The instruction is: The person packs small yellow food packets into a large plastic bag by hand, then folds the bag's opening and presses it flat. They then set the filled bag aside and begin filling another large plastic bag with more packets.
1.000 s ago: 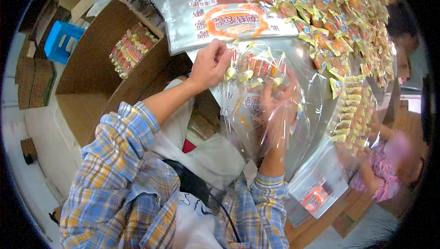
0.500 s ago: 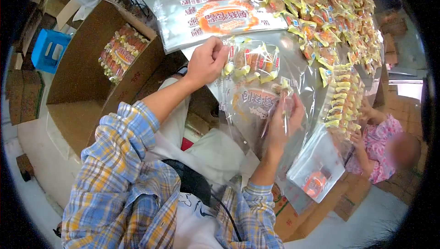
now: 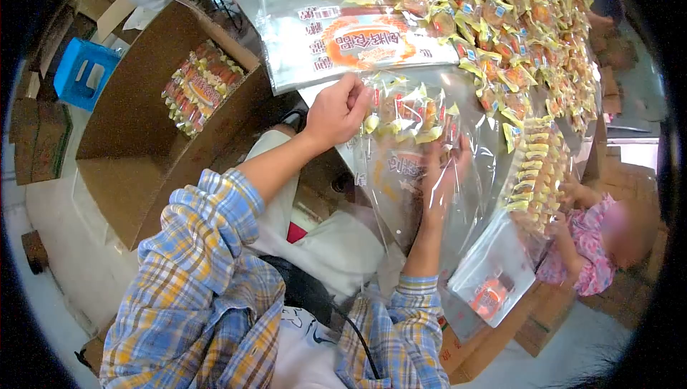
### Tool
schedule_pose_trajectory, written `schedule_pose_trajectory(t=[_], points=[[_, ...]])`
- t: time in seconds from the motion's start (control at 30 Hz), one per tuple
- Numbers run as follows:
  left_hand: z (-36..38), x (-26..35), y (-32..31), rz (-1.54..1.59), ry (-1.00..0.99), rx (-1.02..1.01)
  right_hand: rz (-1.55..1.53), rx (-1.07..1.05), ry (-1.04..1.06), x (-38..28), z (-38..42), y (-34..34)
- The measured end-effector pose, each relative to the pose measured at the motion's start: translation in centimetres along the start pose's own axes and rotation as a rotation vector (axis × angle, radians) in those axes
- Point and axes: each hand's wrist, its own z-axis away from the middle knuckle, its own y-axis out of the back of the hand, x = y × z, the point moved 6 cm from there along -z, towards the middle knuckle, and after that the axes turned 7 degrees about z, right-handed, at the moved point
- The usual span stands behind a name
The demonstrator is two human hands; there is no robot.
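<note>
A clear plastic bag (image 3: pixel 401 206) with red print lies at the table's near edge, with a row of small wrapped cakes (image 3: pixel 408 111) inside its far end. My left hand (image 3: pixel 339 111) pinches the bag's upper left corner, beside the cakes. Inside the bag, behind the film, my right hand (image 3: pixel 445 163) has its fingers at the right end of the row; glare on the plastic hides part of them. Above sits a stack of flat printed bags (image 3: pixel 308 49), and loose wrapped cakes (image 3: pixel 501 24) are heaped to the right.
An open cardboard box (image 3: pixel 136 167) at left holds a filled pack (image 3: pixel 202 88). A blue crate (image 3: pixel 86 74) stands behind it. At right, a co-worker (image 3: pixel 583 239) reaches toward stacked cakes (image 3: pixel 537 167), near more flat bags (image 3: pixel 494 274).
My right hand has moved up, deeper into the bag, against the cakes. The cakes sit closer together. My left hand keeps its pinch; the whole view has shifted slightly.
</note>
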Motion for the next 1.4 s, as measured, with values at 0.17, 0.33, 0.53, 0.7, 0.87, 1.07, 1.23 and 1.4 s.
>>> schedule_pose_trajectory(t=[0.17, 0.33, 0.53, 0.7, 0.87, 1.07, 1.23, 1.4], points=[[0.1, 0.4, 0.1, -0.009, -0.048, 0.013, -0.040, 0.049, -0.104, -1.9, 0.8, 0.4], [0.0, 0.4, 0.0, -0.022, -0.060, -0.012, -0.046, 0.016, -0.034, -0.2, 3.7, 1.2], [-0.2, 0.0, -1.0, -0.097, -0.012, -0.149, 0.290, -0.028, 0.082, -1.8, 5.5, 3.3], [-0.9, -1.6, -1.5, 0.004, 0.142, -0.254, 0.292, -0.066, 0.035, -2.0, 5.1, 3.0], [-1.5, -2.3, -1.7, 0.215, 0.255, -0.334, 0.460, -0.015, 0.249, -4.3, 8.4, 4.1], [7.7, 3.6, 3.4, 0.248, 0.375, -0.181, 0.530, -0.146, 0.120, -4.5, 17.8, 5.9], [18.6, 11.4, 4.4, -0.128, -0.045, -0.550, 0.502, -0.191, 0.105, -4.9, 19.3, 4.7], [17.1, 11.0, 3.4, -0.087, 0.003, -0.494, 0.583, -0.275, 0.284, -8.1, 18.0, 0.4]])
